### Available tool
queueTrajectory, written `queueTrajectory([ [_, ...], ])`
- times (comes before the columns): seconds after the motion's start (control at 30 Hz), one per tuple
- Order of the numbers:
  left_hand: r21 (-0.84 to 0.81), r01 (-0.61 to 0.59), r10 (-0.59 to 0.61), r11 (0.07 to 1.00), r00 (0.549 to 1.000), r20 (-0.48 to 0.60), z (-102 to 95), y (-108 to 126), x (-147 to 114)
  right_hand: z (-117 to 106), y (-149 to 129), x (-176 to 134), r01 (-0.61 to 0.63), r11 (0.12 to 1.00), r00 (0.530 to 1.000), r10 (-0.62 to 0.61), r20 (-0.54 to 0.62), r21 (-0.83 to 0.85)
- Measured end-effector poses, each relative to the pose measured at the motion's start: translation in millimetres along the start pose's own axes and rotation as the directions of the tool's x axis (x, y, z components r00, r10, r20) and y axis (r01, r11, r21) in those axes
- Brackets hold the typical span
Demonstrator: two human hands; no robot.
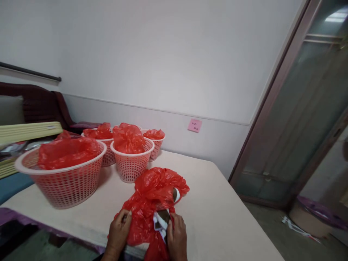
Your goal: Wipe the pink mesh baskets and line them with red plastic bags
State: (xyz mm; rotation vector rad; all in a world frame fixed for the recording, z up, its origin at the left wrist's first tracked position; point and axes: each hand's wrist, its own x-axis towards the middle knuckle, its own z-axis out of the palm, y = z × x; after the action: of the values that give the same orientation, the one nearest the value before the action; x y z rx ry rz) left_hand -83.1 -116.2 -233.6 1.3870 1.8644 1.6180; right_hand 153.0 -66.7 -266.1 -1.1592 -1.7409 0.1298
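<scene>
Behind, pink baskets [132, 159] beyond red bag [152, 203].

Four pink perforated baskets lined with red plastic were set on the pale table [217, 203]: a large basket [63, 185] at the near left, a smaller basket [132, 163] beside it toward the middle, and two further baskets [107, 154] [155, 146] behind, close to the wall. A pink sticky note [194, 125] was fixed to the wall's lower panel, and a glazed sliding door [299, 119] was seen at the right. A dark red sofa [38, 105] and pale yellow slats [27, 131] were noted at the far left, and a cardboard box [310, 219] with purple plastic on the floor at the right.
</scene>
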Motion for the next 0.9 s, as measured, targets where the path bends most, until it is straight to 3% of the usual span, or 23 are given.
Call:
queueTrajectory([
  [0.27, -0.041, 0.106, -0.109, 0.994, 0.989, -0.098, -29.9, -17.2, -5.9, -5.8, -10.7, -1.0, 0.180, 0.982, 0.983, -0.182, -0.030, -0.063],
  [0.5, -0.075, 0.172, -0.183, 0.982, 0.968, -0.172, -66.1, -45.6, -0.7, -14.5, -9.0, 0.3, 0.200, 0.973, 0.980, -0.201, 0.008, -0.115],
  [0.9, -0.094, 0.193, -0.200, 0.977, 0.978, -0.065, -63.4, -51.5, 5.1, -60.5, -4.1, -10.9, 0.225, 0.931, 0.974, -0.207, 0.095, -0.287],
])
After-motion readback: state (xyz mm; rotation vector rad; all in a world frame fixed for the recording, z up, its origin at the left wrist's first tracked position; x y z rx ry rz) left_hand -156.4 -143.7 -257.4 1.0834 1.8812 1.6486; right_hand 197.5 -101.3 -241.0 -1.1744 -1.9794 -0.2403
